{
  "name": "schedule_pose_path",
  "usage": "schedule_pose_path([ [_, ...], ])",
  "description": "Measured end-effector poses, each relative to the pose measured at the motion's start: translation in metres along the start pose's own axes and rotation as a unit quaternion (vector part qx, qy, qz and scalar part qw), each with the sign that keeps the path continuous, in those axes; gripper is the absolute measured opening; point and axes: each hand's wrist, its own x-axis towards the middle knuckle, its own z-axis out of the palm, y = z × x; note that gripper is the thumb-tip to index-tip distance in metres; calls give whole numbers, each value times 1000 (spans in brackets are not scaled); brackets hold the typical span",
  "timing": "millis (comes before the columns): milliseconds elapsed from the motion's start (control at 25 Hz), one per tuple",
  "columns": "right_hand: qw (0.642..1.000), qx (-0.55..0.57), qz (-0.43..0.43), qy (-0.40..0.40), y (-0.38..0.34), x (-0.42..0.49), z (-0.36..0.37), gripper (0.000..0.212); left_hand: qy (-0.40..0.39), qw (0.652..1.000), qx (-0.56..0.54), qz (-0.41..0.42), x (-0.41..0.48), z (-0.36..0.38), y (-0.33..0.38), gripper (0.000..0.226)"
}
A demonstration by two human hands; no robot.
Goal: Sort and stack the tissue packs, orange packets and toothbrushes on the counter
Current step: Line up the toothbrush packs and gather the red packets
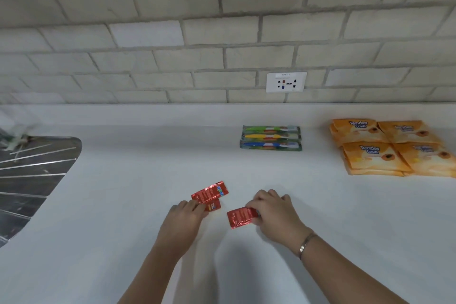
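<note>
Fingers [252, 205] curled, pinching orange packets [239, 217].

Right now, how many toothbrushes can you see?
3, side by side below the socket: green toothbrush at the back, yellow toothbrush between, blue toothbrush in front. Any underneath would be hidden.
</note>
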Motion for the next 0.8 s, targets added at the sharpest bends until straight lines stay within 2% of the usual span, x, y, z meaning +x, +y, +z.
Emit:
schedule_pose_path([
  [80,1000,-5,8,9,4,4,-2,32,8,999,-28,-33,3,-2,-1,36],
  [160,1000,-9,8,15,6,6,-4,34,26,978,-139,-152,9,-18,11,11],
  [200,1000,-11,7,18,7,7,-4,36,28,949,-217,-226,14,-26,18,10],
  [280,1000,-10,5,23,7,9,-5,38,42,867,-368,-335,23,-35,27,17],
  [400,1000,-7,3,24,7,12,-5,38,67,768,-507,-385,34,-43,35,22],
  [480,1000,-8,0,23,8,12,-4,38,73,728,-554,-396,37,-43,37,23],
  [600,999,-7,-15,28,8,13,-5,37,73,695,-587,-410,43,-40,35,22],
  [800,999,-27,-38,6,7,16,-4,37,79,697,-575,-421,53,-34,22,20],
])
